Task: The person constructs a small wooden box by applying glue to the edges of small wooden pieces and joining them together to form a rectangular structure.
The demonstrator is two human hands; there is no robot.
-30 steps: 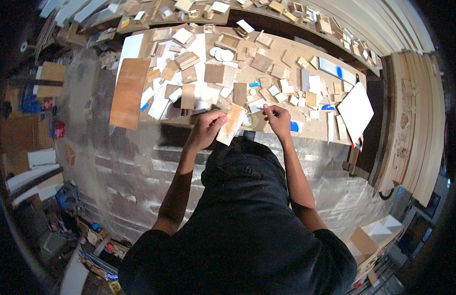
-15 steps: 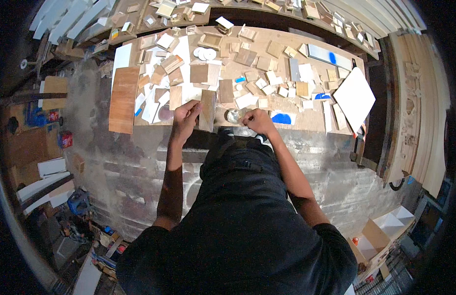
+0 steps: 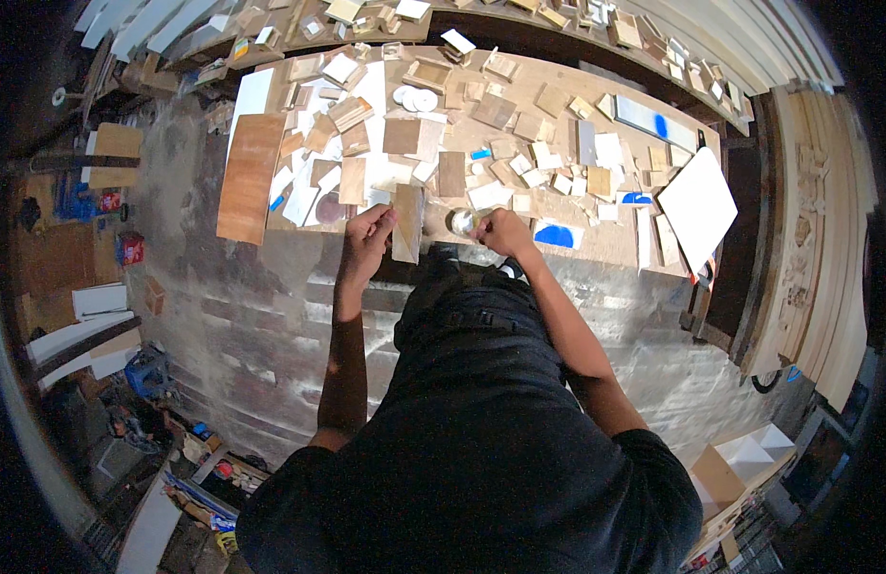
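My left hand grips a narrow rectangular wooden board by its left edge, thumb and fingers pinched on it. The board is held up at the front edge of the worktable. To its right, a small round container with pale contents sits near the same edge. My right hand is closed, its fingertips at the right side of that container. Whatever those fingers pinch is too small or hidden to make out.
Small wooden blocks and white pieces cover the worktable. A brown panel lies at its left end and a white board at its right. A blue-marked white piece lies right of my right hand. Long planks stand far right.
The whole view has shifted slightly. My left hand still holds the board, which is tilted a little differently. My right hand stays closed beside the round container.
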